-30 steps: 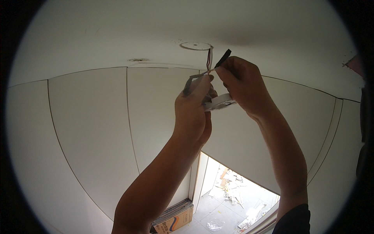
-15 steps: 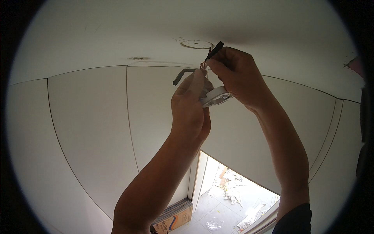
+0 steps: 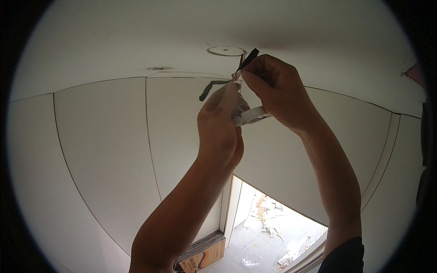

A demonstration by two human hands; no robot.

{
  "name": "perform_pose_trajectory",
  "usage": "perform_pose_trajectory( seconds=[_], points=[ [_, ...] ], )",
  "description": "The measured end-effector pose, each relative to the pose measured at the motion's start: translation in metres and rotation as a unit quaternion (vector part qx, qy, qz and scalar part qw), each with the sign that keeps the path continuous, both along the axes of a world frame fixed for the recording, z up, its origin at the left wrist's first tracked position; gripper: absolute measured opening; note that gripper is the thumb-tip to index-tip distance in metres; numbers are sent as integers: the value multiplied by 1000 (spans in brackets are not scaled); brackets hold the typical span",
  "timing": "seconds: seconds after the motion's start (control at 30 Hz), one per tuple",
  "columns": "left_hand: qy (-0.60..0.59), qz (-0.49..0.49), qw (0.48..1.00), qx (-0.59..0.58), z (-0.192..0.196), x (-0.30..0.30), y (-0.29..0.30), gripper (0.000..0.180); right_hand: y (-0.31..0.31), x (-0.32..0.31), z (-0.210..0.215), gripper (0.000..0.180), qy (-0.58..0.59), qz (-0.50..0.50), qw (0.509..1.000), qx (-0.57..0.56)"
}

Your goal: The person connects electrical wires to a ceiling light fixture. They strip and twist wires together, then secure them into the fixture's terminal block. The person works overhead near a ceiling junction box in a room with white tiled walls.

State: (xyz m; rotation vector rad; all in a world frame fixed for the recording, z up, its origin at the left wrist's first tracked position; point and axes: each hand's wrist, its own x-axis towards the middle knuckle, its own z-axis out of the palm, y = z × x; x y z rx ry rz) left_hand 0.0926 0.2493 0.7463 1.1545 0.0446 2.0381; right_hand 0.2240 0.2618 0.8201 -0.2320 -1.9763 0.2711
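The fingertips (image 3: 233,88) of the left hand (image 3: 219,127) are pinched shut on the thin wires (image 3: 237,75) just below the round ceiling hole (image 3: 226,51), and a strip of black tape (image 3: 209,88) sticks out from that pinch, away from the hole and down to the left. The right hand (image 3: 277,91) meets it from the other side: its thumb and forefinger are closed on the same bundle of wires, right under the hole, and a short black tape end (image 3: 249,58) pokes up past them toward the hole's rim. Between the two hands, lower than the hole, hangs a small round white light fitting (image 3: 251,116), tilted, its rim touching the right palm and the left fingers; which hand bears its weight I cannot tell. Both forearms rise from the lower edge up toward the hole, the right one ending in a dark sleeve (image 3: 341,257). The hole sits in a plain white ceiling (image 3: 136,41), with a small dark mark (image 3: 159,68) to its left. White wall panels (image 3: 104,150) curve down from there, and far below the hole a doorway (image 3: 268,223) shows a floor strewn with debris, with a stack of flat cardboard boxes (image 3: 202,257) beside it
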Motion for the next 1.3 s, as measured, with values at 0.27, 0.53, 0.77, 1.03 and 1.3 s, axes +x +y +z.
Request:
perform_pose_trajectory(
  seconds=[0.27, 0.53, 0.77, 1.03, 1.3],
  points=[
    [-11, 14, 1000, 0, 1, 2, -4, 28, -16, -1, 7, 21, 13, -8, 1000, -8],
    [8, -15, 1000, -17, 4, -1, -2, 37, -26, -1, 11, 13, -17, -70, 993, 96],
    [10, -57, 998, -13, 10, 1, 9, 43, -30, 8, 8, 8, -46, -102, 987, 117],
    [-18, -104, 994, -21, 12, 2, 7, 41, -27, 14, 7, 13, -60, -98, 985, 133],
    [22, -102, 994, -45, 8, -4, 14, 34, -43, 27, 11, 12, -121, -190, 969, 100]
  ],
)
